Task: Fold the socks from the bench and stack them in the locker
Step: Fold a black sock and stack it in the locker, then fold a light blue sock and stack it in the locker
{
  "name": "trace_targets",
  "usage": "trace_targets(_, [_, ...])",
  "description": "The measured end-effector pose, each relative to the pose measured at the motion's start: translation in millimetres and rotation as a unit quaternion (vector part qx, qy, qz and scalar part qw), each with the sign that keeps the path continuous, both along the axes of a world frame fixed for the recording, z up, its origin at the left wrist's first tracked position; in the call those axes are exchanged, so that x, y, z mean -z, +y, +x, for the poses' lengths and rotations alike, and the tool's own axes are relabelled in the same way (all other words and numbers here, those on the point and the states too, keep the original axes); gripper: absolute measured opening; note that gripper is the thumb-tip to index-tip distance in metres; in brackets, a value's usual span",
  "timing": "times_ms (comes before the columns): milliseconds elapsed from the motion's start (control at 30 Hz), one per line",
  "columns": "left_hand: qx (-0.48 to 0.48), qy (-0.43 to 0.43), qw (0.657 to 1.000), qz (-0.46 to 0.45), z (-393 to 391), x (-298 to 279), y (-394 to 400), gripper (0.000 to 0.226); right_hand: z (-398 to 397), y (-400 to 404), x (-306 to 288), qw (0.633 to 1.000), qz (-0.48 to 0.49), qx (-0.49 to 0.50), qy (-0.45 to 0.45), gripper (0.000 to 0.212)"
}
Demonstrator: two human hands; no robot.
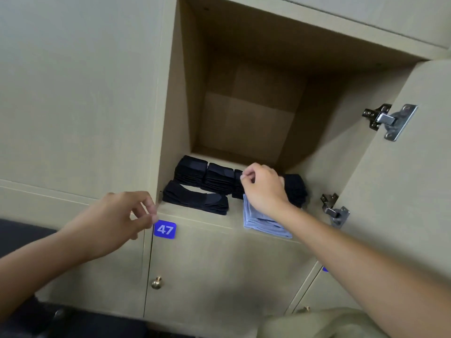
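Note:
The open locker (244,217) holds folded black socks: two stacks (191,170) (219,178) at the back left, a longer folded pair (195,198) in front of them, and more black socks (296,189) at the right. A folded light blue pair (262,223) lies at the shelf's front edge. My right hand (263,189) hovers over the blue pair, fingers curled, thumb and forefinger meeting at the edge of a third black stack (238,181); whether they pinch it is hidden. My left hand (117,220) floats by the locker's lower left corner, loosely curled, holding nothing.
The locker door (402,181) stands open to the right on two metal hinges (388,120). Below is a shut door with a blue tag 47 (164,230) and a brass knob (156,282). A dark bench (22,237) shows at far left.

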State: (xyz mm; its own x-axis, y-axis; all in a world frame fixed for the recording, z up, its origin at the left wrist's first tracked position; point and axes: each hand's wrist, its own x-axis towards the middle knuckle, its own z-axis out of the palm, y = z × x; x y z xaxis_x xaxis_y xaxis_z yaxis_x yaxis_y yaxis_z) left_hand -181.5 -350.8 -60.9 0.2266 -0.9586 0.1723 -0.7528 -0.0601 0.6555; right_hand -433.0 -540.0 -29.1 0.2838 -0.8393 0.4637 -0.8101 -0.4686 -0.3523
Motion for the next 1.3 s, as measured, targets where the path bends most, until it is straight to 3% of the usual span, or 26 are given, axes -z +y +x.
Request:
trace_targets(200, [-0.023,-0.003,1.0,0.017,12.9,-0.5,11.3,0.011,27.1,44.5,16.6,0.993,0.045,-0.106,-0.025,0.014])
trace_targets(733, [-0.093,-0.011,0.995,0.036,65.3,-8.5,57.0,0.007,78.1,92.2,45.7,0.955,0.095,-0.276,0.056,0.01])
trace_targets(867, [-0.139,-0.051,0.988,0.042,88.6,-13.3,82.3,0.008,98.6,110.0,53.3,0.937,0.101,-0.328,0.067,0.012])
trace_targets(1100, [-0.178,-0.176,0.955,0.157,125.1,-12.7,145.4,0.01,138.4,143.2,58.2,0.907,0.108,-0.394,0.102,0.014])
trace_targets(1300, [-0.164,-0.16,0.918,0.324,156.6,2.9,212.9,0.036,166.0,168.3,62.4,0.88,0.108,-0.442,0.134,0.014])
